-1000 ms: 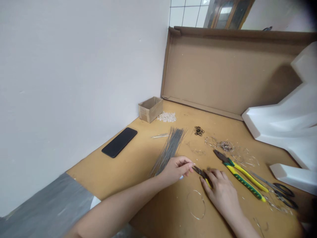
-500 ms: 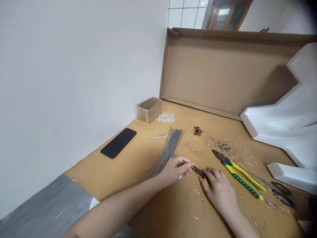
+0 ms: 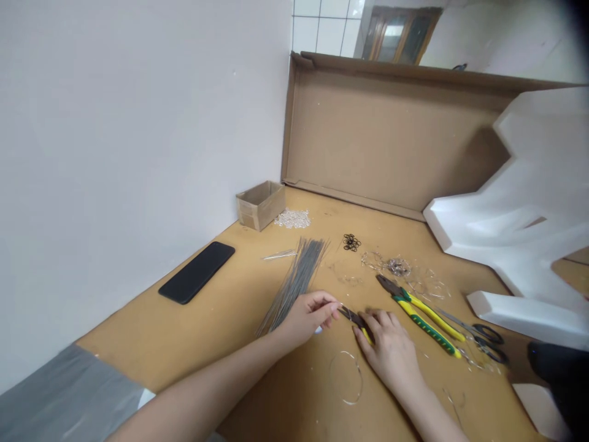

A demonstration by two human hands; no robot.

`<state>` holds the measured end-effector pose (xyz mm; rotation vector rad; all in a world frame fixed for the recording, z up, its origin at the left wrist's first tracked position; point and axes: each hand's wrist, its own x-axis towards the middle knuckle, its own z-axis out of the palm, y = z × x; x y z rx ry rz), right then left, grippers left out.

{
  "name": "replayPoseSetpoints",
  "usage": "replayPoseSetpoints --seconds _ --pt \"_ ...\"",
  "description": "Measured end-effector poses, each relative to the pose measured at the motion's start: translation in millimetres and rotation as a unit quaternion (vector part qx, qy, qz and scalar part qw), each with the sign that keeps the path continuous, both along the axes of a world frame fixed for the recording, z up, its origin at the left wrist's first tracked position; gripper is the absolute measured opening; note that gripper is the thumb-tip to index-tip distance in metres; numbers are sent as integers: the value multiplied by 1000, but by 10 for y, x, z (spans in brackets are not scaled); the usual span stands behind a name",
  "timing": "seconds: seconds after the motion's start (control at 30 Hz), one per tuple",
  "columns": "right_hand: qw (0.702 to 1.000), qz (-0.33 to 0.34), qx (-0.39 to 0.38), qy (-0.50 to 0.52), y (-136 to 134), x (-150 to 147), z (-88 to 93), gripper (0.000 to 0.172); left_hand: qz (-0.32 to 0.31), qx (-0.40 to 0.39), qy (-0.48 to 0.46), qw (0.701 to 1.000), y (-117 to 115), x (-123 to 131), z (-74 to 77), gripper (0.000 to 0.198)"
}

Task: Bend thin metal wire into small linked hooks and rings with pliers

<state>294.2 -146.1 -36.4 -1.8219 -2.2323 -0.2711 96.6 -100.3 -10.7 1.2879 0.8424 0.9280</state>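
While the right hand [image 3: 389, 353] grips small pliers [image 3: 352, 317], the left hand [image 3: 308, 314] is pinched closed at their tip, beside the wire bundle [image 3: 294, 282].

A plain white wall [image 3: 115, 123] bordered the brown worktop [image 3: 184, 334] under even light; white tiles [image 3: 322, 24] and a wood-framed window [image 3: 398, 34] showed beyond the far corner.

Small yellow-handled pliers [image 3: 353, 317] point left, jaws apparently nipping a thin wire [image 3: 339, 305].
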Motion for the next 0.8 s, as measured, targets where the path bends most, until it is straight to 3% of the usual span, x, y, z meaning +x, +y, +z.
replayPoseSetpoints --seconds 0.2,0.8 --pt "1000 -3 -5 12 -17 -23 41 26 -5 -7 10 1000 12 -1 -49 28" --pt "999 -23 -36 30 -52 -59 86 27 -2 -15 10 1000 -13 -3 -15 27"
